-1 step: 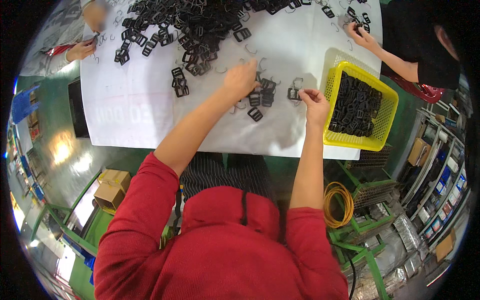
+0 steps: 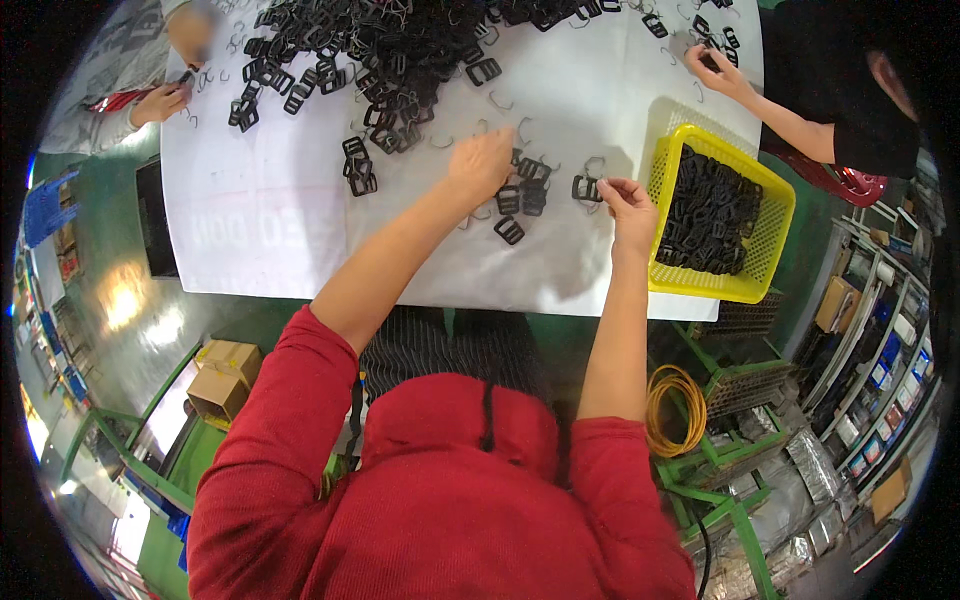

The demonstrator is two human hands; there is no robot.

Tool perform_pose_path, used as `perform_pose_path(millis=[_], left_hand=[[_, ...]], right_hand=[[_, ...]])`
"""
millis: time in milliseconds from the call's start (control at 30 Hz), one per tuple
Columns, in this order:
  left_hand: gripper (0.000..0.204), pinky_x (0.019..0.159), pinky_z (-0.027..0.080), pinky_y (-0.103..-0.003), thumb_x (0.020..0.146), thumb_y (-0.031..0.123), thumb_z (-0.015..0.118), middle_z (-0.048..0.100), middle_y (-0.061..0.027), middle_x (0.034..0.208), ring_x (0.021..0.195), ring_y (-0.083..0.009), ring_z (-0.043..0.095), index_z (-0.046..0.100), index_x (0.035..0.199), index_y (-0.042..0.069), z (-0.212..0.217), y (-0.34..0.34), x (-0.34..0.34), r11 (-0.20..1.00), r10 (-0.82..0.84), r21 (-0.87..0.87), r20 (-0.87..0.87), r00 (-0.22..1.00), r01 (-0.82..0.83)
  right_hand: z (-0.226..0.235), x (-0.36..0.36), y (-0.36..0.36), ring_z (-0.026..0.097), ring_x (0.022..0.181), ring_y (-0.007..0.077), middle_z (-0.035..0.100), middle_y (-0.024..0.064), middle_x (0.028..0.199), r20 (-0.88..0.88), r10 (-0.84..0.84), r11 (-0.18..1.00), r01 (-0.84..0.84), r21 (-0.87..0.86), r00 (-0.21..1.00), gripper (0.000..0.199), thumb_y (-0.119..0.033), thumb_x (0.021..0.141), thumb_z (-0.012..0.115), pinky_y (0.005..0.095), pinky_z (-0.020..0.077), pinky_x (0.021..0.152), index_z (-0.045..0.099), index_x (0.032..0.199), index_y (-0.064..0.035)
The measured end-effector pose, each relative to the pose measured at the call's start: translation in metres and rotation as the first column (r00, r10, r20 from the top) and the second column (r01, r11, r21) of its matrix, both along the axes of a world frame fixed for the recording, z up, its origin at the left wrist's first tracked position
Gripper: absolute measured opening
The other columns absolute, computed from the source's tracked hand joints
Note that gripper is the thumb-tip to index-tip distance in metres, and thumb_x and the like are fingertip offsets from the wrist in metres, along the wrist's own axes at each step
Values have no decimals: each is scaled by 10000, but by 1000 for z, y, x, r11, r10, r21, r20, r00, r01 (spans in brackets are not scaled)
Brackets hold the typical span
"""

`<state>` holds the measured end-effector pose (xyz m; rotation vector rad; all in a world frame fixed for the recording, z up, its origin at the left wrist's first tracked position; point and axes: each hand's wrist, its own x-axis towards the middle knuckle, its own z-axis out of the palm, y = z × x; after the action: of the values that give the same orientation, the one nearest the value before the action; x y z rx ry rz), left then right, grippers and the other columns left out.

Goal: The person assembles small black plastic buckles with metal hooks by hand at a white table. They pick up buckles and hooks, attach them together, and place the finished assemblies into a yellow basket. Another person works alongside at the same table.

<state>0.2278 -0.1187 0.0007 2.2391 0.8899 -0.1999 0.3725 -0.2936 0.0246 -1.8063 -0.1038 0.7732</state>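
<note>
Fingers (image 2: 610, 184) of the right hand (image 2: 633, 212) are pinched on the right edge of a black buckle (image 2: 580, 188); a wire hook (image 2: 595, 165) is seen at its top, attachment unclear. Left hand (image 2: 481, 163) is held beside a small buckle cluster (image 2: 534, 188); its fingertips are blurred, so grip can't be told. Yellow basket (image 2: 712, 287) is set just right of the right hand, well stocked with loose buckles (image 2: 710, 210). Judged part-way: one batch is already basketed; the cluster and the large heap (image 2: 400, 45) on the white-covered table (image 2: 420, 250) are left. Co-workers' hands (image 2: 726, 80) are seen at both sides.
</note>
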Motion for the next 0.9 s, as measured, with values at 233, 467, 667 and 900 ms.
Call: perform_pose_path(millis=[233,467,667,900], left_hand=[[281,649,462,-305,754,168,709,641,-76,878,802,-235,627,562,950,30,10,50,-22,695,180,-718,111,977,-46],[144,656,480,-269,832,161,630,597,-54,927,752,-151,577,561,921,72,42,63,-50,165,601,-984,157,784,71],[319,683,478,-335,767,312,697,633,-97,846,743,-215,605,617,925,46,15,40,-64,906,369,-204,-51,928,-372],[365,667,470,-385,668,306,752,637,-116,804,781,-290,615,596,841,25,-9,7,-55,956,290,52,-33,957,-288]], right_hand=[[-10,-8,22,612,739,175,579,20,761,-384,80,992,-111,-59,920,260,-278,772,668,341,492,616,609,877,-47],[-29,-43,69,591,725,158,573,17,747,330,484,827,-299,-477,811,246,-253,724,703,264,465,595,603,794,-40],[25,-16,47,577,740,113,589,28,818,-538,369,910,-175,377,758,137,-174,732,697,261,464,577,594,762,-87],[-13,-73,77,635,813,287,595,120,958,124,861,437,-594,-675,493,353,-211,688,740,387,511,690,560,947,-53]])
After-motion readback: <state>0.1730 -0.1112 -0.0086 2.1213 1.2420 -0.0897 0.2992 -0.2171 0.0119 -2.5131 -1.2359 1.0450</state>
